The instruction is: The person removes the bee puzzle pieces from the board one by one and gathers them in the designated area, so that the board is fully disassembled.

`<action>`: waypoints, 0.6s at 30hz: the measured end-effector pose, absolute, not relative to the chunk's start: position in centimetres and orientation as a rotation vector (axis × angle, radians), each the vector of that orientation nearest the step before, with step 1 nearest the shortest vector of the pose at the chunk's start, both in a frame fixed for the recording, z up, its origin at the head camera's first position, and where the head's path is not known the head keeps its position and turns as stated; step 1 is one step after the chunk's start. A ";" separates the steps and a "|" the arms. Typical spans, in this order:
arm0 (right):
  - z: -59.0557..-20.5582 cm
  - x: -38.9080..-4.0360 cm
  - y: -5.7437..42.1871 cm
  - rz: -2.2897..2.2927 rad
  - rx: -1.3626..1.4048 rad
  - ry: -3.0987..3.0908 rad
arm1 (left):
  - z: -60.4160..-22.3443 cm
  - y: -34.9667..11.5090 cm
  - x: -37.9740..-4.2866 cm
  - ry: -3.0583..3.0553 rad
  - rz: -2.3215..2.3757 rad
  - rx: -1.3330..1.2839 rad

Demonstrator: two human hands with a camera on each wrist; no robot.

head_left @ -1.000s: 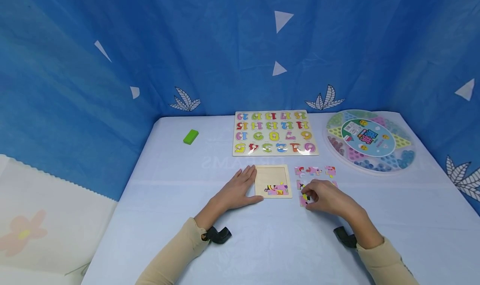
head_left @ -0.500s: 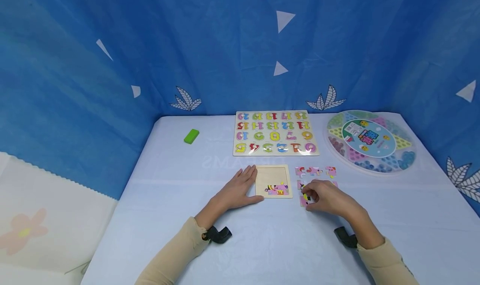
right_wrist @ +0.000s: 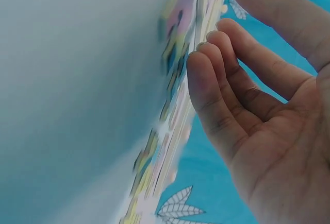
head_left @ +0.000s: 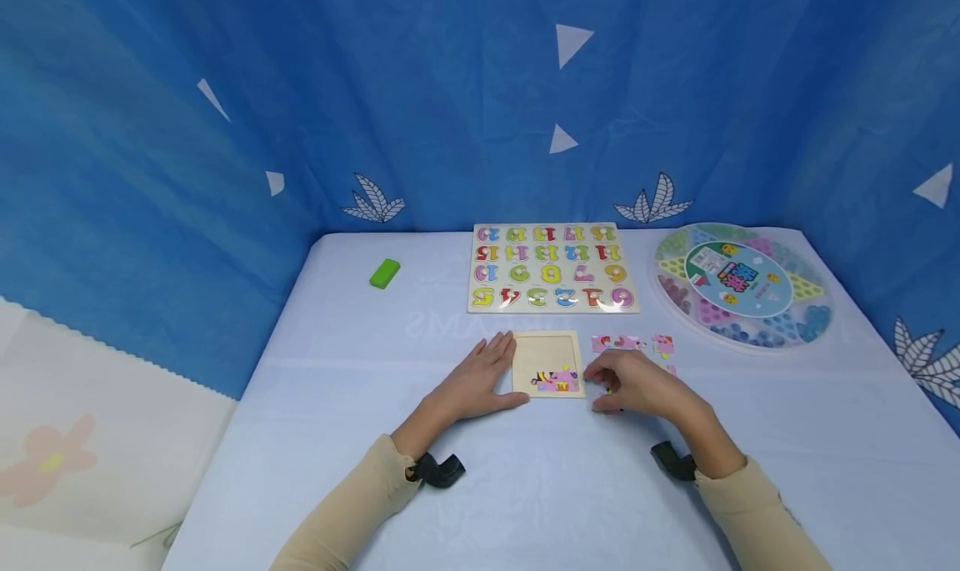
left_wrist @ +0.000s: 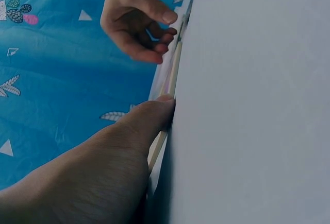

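My left hand [head_left: 480, 382] lies flat along the left side of a small square wooden puzzle board [head_left: 543, 350], fingers extended and thumb at its lower left corner. In the left wrist view, the thumb of that hand [left_wrist: 149, 113] touches the board's edge [left_wrist: 157, 149]. Pink and yellow pieces [head_left: 558, 381] lie joined at the board's lower right. Just right of the board hovers my right hand [head_left: 637, 383], its fingers loosely bent, thumb apart, nothing visible between them. It partly hides loose puzzle pieces beneath; other pink pieces [head_left: 628, 343] show behind it.
A wooden number puzzle [head_left: 553, 268] lies behind the small board. To its right is a round Chinese checkers-like game box [head_left: 738, 283]. A green block [head_left: 385, 273] sits at the back left of the white-covered table [head_left: 360, 338]. Blue curtains [head_left: 450, 96] hang behind.
My right hand has shifted left from over the loose pieces to the board's right edge, its thumb and fingers spreading apart. My left hand keeps its place on the board.
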State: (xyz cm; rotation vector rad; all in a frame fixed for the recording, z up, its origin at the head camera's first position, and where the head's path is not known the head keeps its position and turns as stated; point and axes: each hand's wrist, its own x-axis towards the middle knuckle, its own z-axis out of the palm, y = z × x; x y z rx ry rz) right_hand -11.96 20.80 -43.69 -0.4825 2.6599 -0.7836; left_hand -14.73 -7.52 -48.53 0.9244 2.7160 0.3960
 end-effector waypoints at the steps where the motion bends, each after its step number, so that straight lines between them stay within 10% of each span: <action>1: -43.7 -12.1 20.6 -0.791 -0.490 2.655 | -48.5 -7.5 -14.7 2.715 0.395 0.924; 18: -43.3 -14.1 16.4 -0.793 -0.617 2.614 | -48.5 -7.5 -14.7 2.727 0.390 0.917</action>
